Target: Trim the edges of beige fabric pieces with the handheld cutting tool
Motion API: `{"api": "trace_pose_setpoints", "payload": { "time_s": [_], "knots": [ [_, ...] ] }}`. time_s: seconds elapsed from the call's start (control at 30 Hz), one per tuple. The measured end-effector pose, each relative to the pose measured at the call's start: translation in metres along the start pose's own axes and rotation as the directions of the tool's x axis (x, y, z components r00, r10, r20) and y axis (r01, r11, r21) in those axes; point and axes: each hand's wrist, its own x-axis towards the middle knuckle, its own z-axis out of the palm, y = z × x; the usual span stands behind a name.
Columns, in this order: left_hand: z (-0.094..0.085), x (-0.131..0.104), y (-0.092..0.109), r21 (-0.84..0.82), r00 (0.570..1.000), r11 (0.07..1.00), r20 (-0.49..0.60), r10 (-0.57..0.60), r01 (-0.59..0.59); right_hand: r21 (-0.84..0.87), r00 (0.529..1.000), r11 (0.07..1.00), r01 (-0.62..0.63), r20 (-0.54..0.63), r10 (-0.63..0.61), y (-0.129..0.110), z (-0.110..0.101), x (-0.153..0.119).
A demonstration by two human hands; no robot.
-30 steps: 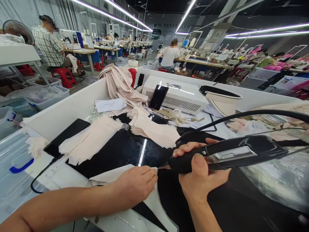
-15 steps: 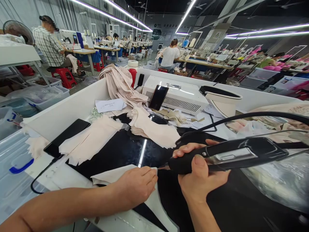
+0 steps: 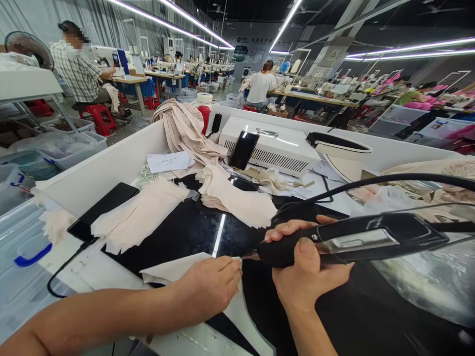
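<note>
My left hand [image 3: 215, 284] is closed, its fingers pinching the edge of a pale fabric piece [image 3: 237, 311]. That piece spreads to both sides under the hand over the black tabletop [image 3: 185, 222]. In my right hand [image 3: 311, 277] is a black corded hand tool [image 3: 356, 240] with a silver panel on its side. The fingers wrap round its dark grip, with the thumb on the near side. Its narrow metal tip [image 3: 250, 255] points left and meets the fabric edge at my left fingertips. What lies under those fingers is hidden.
Stacked beige fabric pieces [image 3: 237, 190] and another fanned stack [image 3: 137, 212] lie ahead. A phone [image 3: 244, 149] leans on a white vented box [image 3: 274, 146]; a dark tablet-like device [image 3: 102, 210] is left. A thick cable [image 3: 389, 179] arches at right above clear plastic [image 3: 426, 282]. White walls edge the table.
My left hand and the fabric stay almost still. The back end of the tool has tilted down slightly in my right hand. At far left, a seated person's arm has reached forward.
</note>
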Motion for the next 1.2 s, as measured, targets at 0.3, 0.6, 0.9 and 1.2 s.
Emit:
{"api": "trace_pose_setpoints", "payload": {
  "time_s": [0.3,0.6,0.9,1.2],
  "knots": [
    [-0.001,0.001,0.001,-0.052,0.999,0.998,0.020,-0.039,0.040,-0.021,1.000,1.000,-0.014,0.000,0.014,0.004,0.002,-0.001],
    [0.001,0.003,0.004,-0.094,0.996,0.992,0.018,-0.085,0.086,0.018,0.999,0.999,-0.033,0.038,0.033,0.004,0.007,-0.008],
    [0.008,-0.001,0.006,-0.081,0.996,0.993,0.006,-0.088,0.088,-0.022,0.998,0.999,-0.045,0.040,0.046,0.009,0.002,-0.010],
    [0.009,-0.002,0.003,-0.120,0.992,0.986,-0.026,-0.120,0.116,-0.021,0.999,1.000,-0.001,0.035,0.001,-0.003,0.007,-0.001]
  ]
}}
